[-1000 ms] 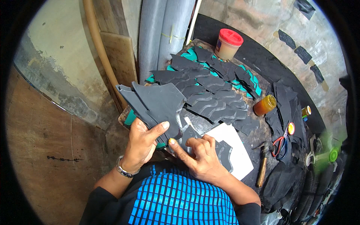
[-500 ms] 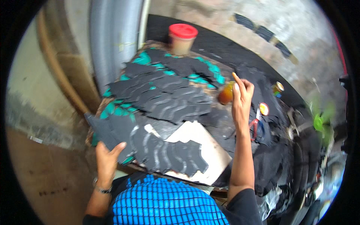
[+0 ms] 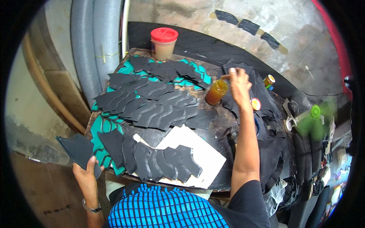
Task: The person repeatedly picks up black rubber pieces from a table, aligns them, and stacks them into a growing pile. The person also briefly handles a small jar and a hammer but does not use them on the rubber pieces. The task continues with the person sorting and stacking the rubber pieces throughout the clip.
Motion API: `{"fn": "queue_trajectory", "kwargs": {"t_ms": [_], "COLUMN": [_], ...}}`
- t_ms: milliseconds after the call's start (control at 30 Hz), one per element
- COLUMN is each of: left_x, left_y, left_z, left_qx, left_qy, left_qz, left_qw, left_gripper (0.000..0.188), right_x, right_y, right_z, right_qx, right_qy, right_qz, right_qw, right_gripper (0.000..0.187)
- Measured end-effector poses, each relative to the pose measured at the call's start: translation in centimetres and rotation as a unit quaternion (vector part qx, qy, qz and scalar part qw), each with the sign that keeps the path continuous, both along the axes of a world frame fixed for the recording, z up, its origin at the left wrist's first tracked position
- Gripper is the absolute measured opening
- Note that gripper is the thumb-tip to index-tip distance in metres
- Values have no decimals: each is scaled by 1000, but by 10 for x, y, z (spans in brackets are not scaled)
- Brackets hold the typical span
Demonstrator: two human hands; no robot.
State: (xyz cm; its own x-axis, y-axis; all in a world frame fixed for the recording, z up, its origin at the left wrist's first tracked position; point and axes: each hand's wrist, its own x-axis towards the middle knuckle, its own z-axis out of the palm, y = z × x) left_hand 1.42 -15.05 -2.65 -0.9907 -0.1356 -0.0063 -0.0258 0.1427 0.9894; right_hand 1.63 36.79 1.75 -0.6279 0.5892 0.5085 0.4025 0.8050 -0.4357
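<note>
My left hand is at the lower left, just off the table's near corner, and grips a stack of dark cut pieces held out over the floor. My right hand reaches across the table to an amber jar. Its fingers pinch what looks like a thin stick at the jar's mouth. Rows of black wavy-edged pieces lie overlapped on the table over teal sheets. A nearer row of black pieces partly covers a white board.
A red-lidded jar stands at the table's far edge. Grey pipes rise at the left. A small bottle, a round tin and heaps of black material crowd the right side, beside a blurred green object.
My right hand left the pieces near my body and reached out to the amber jar. My left hand carried the stack of pieces down and left, off the table's corner.
</note>
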Motion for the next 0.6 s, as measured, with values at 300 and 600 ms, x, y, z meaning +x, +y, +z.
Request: {"fn": "queue_trajectory", "kwargs": {"t_ms": [300, 600], "left_x": [-1, 0], "left_y": [17, 41], "left_z": [47, 46], "left_qx": [334, 334], "left_qy": [-65, -74], "left_qz": [-207, -228], "left_qw": [917, 912], "left_gripper": [38, 43], "right_x": [40, 43], "right_y": [-86, -236], "right_z": [-9, 3], "right_qx": [221, -391], "right_qy": [-214, -25], "right_qz": [-32, 541], "right_qw": [951, 744], "right_gripper": [30, 48]}}
